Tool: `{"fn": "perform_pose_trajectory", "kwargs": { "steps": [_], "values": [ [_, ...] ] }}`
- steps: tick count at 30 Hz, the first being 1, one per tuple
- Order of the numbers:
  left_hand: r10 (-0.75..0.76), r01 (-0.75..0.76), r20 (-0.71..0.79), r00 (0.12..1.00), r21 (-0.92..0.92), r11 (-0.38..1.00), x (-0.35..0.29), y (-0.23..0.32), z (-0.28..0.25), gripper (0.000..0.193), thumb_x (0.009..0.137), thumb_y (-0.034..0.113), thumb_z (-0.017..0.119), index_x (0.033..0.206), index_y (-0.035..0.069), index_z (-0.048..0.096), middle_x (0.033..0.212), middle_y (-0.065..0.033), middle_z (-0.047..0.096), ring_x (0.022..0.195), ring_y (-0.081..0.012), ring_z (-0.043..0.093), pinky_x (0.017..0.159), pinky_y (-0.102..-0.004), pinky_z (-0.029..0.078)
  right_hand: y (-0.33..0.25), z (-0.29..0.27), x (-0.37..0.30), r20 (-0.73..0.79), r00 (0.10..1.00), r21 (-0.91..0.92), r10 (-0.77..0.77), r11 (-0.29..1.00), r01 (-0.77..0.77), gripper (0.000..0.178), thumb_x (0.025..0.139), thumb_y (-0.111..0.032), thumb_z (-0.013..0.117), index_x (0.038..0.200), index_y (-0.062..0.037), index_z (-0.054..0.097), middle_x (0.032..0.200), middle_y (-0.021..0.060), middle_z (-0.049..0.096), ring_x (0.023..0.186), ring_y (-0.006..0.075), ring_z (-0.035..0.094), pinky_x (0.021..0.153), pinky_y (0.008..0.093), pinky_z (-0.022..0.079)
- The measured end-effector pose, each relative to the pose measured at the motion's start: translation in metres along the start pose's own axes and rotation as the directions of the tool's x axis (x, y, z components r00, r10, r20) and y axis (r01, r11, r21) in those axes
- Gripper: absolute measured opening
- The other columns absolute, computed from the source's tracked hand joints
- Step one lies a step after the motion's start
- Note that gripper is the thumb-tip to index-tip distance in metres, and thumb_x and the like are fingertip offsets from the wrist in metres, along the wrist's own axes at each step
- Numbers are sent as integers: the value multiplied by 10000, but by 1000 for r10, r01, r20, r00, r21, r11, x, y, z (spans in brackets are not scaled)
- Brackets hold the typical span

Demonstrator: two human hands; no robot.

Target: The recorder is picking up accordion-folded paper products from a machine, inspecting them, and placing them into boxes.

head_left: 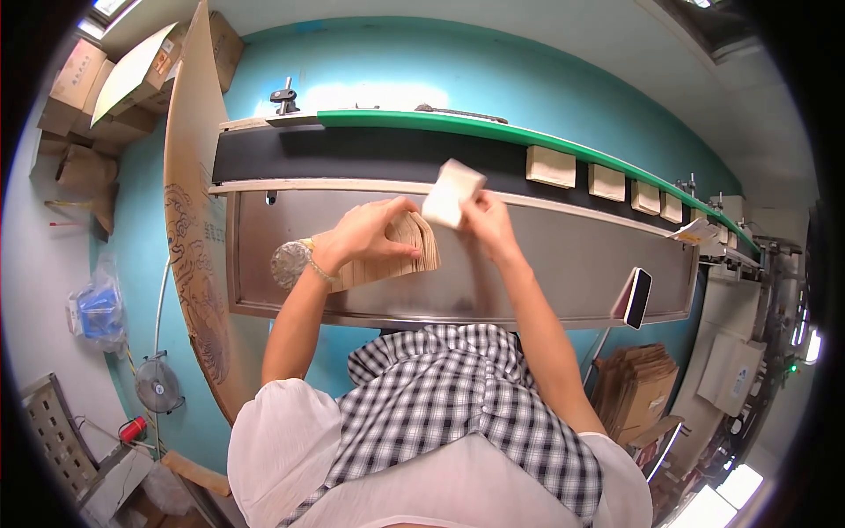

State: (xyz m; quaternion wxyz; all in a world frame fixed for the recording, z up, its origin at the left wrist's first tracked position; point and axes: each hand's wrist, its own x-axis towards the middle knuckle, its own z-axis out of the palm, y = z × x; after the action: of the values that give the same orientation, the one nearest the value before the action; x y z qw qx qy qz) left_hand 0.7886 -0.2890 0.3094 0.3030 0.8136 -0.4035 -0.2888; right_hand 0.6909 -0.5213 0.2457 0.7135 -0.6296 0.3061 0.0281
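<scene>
My left hand (377, 231) is closed over a row of thin tan paper-like pieces (426, 239), packed upright side by side on the metal tray. Thumb and fingers press on the row near its right end. Held up by its lower right corner is a flat cream packet (451, 195), pinched in my right hand (491, 227). This packet is slightly blurred and hangs in front of the black conveyor belt (352, 157). A round clear object (289, 264) sits at the left end of the row, by my left wrist; its kind is unclear.
Several cream packets (551, 166) lie spaced along the belt's right part, beside a green rail (405, 121). The metal tray (563, 264) has a raised rim. A phone (637, 298) stands at its right front. Cardboard (195, 176) rises on the left; flattened boxes (635, 387) lean below right.
</scene>
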Motion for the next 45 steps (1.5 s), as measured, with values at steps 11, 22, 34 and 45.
{"fn": "perform_pose_trajectory", "kwargs": {
  "steps": [11,22,34,45],
  "values": [
    [-18,20,-34,999,71,997,-10,-3,-9,804,696,499,841,1351,145,536,1217,-148,663,1128,-358,627,949,-437,508,22,59,-48,159,985,-220,-64,971,99,485,985,-426,621,1145,31,637,1021,110,668,864,148,619,766,301,511],
    [-10,11,-62,998,10,1000,-17,-6,-5,736,694,477,848,1300,164,571,1213,-128,667,1128,-345,628,945,-431,509,8,46,-55,255,934,121,249,950,-286,398,1006,-367,605,1193,-19,651,1003,47,680,919,85,618,801,284,511],
    [-48,47,-34,998,-18,999,-16,-12,-9,727,696,457,856,1289,150,572,1202,-162,662,1156,-352,614,960,-433,502,24,43,-17,73,994,-154,-79,984,90,511,968,-479,625,1155,-4,610,934,85,664,779,168,666,678,304,540],
    [-33,31,-40,999,-48,998,-33,-19,-15,703,724,432,828,1309,144,563,1223,-154,646,1138,-351,615,956,-438,504,37,47,-44,310,944,-216,-116,958,188,399,955,-290,687,1211,10,627,1064,97,683,921,134,646,778,298,535]
  ]
}}
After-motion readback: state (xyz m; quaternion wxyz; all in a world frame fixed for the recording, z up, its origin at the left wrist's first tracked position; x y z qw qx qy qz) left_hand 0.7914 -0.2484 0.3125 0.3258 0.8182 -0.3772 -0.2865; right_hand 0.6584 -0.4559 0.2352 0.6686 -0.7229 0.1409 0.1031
